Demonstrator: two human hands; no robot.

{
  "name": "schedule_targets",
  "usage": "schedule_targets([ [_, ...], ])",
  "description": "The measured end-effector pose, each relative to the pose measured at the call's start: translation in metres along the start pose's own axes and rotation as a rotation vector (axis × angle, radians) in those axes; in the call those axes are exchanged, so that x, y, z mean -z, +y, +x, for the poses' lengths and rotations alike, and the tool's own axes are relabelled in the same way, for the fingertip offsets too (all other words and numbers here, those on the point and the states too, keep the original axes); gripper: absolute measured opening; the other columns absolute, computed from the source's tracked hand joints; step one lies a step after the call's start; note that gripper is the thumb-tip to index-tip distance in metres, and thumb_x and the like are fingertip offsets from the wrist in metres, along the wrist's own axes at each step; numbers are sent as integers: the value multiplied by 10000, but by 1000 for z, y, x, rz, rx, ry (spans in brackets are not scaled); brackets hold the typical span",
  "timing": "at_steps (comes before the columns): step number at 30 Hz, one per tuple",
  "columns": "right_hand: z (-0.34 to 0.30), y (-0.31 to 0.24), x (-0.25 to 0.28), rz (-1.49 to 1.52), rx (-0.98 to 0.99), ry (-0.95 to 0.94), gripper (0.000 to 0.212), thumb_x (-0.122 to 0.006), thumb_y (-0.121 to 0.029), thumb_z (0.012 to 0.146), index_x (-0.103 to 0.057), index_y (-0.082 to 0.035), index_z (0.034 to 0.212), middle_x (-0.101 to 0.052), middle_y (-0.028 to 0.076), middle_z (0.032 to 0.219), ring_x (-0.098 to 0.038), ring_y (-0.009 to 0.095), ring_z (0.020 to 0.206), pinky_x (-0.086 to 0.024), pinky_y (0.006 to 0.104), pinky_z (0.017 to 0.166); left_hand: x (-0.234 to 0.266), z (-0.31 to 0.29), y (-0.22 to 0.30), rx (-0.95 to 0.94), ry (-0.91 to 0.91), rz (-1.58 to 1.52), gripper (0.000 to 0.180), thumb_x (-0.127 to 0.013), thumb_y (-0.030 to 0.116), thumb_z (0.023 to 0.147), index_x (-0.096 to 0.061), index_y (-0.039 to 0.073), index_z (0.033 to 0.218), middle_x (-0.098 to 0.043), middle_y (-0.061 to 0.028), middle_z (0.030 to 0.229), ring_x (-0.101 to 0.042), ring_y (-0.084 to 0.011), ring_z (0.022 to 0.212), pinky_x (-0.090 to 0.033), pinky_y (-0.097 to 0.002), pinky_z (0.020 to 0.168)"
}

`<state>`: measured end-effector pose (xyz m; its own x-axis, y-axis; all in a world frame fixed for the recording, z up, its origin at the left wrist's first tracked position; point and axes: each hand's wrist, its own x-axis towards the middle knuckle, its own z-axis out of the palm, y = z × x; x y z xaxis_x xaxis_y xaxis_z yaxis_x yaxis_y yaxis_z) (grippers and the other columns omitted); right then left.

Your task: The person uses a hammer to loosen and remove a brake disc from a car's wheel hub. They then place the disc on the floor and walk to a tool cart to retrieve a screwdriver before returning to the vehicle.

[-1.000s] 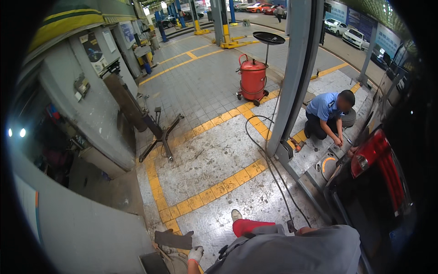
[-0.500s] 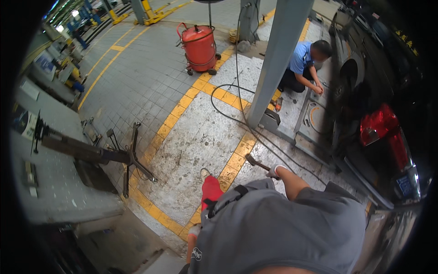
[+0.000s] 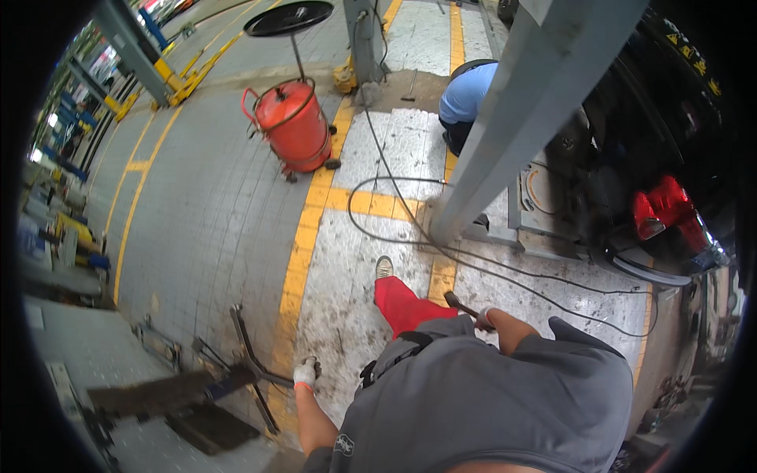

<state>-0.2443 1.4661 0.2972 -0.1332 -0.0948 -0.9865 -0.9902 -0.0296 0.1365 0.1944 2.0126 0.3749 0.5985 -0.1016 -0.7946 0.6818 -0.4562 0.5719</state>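
Observation:
In my right hand (image 3: 487,318), gloved and closed, is a dark long-handled tool (image 3: 461,305) with a thicker end pointing forward and left. Its exact kind cannot be made out. My left hand (image 3: 306,371), in a pale glove with grey fingers, hangs out at my left side. Its fingers are loosely curled and apart, with nothing seen in them. Closest to that hand is a dark stand with spread legs (image 3: 252,355). One of my legs, in red trousers (image 3: 410,303), is stretched forward on the patterned floor.
A grey post (image 3: 536,118) stands ahead right, a black hose (image 3: 378,244) looping on the floor beside it. Behind it crouches a person in blue (image 3: 467,91), partly hidden. A dark vehicle (image 3: 678,134) fills the right. Ahead left is a red wheeled drum (image 3: 292,126) below a black pan (image 3: 288,17).
My view has turned, and the post and drum look nearer. My left hand has swung forward into fuller view. The post now hides much of the crouching person. The tool stays in my right hand.

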Motion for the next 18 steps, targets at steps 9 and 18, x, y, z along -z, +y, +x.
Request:
schedule_targets([
  [9, 63, -125, 111, -6, 16, -52, 376, -907, -388, 898, -845, -36, 1016, -780, 171, 886, -733, 303, 839, -560, 516, 776, -86, 113, 249, 78, -176, 349, 225, -705, 230, 1048, -752, 34, 1150, -764, -69, 900, -702, -187, 686, -572, -344, 609],
  [18, -50, -282, 219, 460, 144, 202, 520, -812, -526, 914, -829, -64, 1152, -783, 118, 909, -719, 240, 770, -572, 459, 690, -208, 272, 485, 164, -369, 641, 289, -628, 232, 1076, -690, 12, 1252, -740, -100, 906, -710, -217, 700, -619, -361, 640],
])
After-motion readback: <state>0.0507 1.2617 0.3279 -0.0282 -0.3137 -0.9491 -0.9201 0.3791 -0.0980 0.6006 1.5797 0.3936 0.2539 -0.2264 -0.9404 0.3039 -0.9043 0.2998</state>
